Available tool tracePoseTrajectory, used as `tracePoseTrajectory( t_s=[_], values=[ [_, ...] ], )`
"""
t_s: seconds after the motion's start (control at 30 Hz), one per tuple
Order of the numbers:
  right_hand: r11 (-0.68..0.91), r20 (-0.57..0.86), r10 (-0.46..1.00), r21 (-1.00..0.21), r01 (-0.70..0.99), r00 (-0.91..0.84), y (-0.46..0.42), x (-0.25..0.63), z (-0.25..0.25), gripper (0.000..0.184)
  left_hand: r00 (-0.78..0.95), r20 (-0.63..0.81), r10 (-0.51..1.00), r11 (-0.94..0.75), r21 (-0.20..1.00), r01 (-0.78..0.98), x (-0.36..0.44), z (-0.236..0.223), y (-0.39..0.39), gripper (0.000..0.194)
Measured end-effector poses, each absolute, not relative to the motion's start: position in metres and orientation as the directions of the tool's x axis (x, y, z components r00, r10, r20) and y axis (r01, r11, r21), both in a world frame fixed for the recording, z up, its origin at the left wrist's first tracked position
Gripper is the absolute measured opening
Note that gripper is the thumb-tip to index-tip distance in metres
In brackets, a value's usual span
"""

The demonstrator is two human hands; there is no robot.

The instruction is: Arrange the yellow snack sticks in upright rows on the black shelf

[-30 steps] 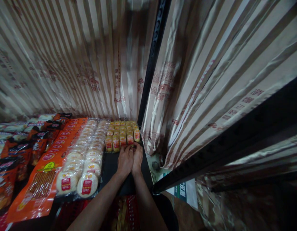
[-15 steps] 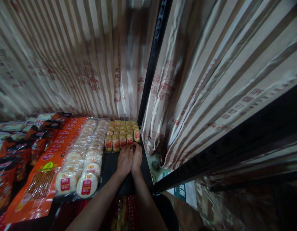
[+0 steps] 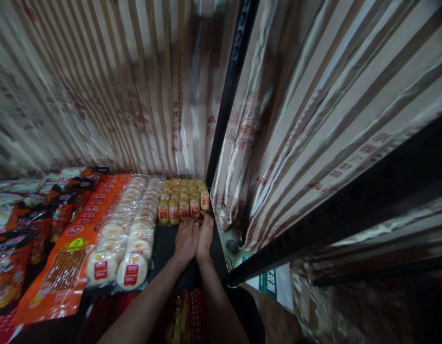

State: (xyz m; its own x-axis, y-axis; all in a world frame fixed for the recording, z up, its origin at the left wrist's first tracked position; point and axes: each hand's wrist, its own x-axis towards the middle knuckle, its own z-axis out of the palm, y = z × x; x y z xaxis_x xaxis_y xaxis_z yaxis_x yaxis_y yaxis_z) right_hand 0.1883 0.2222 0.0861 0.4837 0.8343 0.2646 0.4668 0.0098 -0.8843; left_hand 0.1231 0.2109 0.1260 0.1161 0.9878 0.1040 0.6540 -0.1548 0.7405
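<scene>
My left hand (image 3: 185,240) and my right hand (image 3: 205,235) lie side by side on the dark shelf (image 3: 166,246), backs up, fingers bent. Their fingertips reach the front row of small yellow snack packs with red labels (image 3: 180,200), which stand in several rows at the shelf's back right corner. My right fingertips touch the front right pack (image 3: 195,207). What the fingers hold, if anything, is hidden under the hands.
Left of the small packs lie rows of round white cakes in clear wrap (image 3: 126,234), then long orange packets (image 3: 75,236) and dark red bags (image 3: 13,248). Striped paper lines the back and right side. A black upright post (image 3: 228,95) stands at the corner.
Both hands have stayed pressed together at the front row of yellow packs and crept slightly forward. The view has shifted a little.
</scene>
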Motion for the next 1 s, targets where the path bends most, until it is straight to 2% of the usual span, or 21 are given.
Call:
tracePoseTrajectory(
  t_s=[0.27, 0.6, 0.77, 1.0],
  values=[
    [-0.005, 0.257, 0.847, -0.871, 0.492, 0.465, 0.202, 0.19, 0.086, 0.042, 0.119, 0.032, 0.992, -0.1, 0.778, 0.621, 0.121, 0.133, 0.191, 0.039],
    [0.047, 0.213, 0.939, -0.858, 0.511, 0.27, 0.157, 0.182, 0.101, 0.037, 0.09, 0.033, 0.995, -0.08, 0.8, 0.595, 0.107, 0.135, 0.149, 0.034],
    [0.048, 0.186, 0.954, -0.869, 0.493, 0.236, 0.125, 0.173, 0.09, 0.036, 0.065, 0.095, 0.993, -0.115, 0.806, 0.58, 0.097, 0.122, 0.116, 0.031],
    [0.141, 0.288, 0.936, -0.833, 0.534, 0.202, 0.081, 0.165, 0.082, 0.036, 0.111, 0.26, 0.959, -0.279, 0.808, 0.518, 0.087, 0.097, 0.071, 0.038]
  ],
)
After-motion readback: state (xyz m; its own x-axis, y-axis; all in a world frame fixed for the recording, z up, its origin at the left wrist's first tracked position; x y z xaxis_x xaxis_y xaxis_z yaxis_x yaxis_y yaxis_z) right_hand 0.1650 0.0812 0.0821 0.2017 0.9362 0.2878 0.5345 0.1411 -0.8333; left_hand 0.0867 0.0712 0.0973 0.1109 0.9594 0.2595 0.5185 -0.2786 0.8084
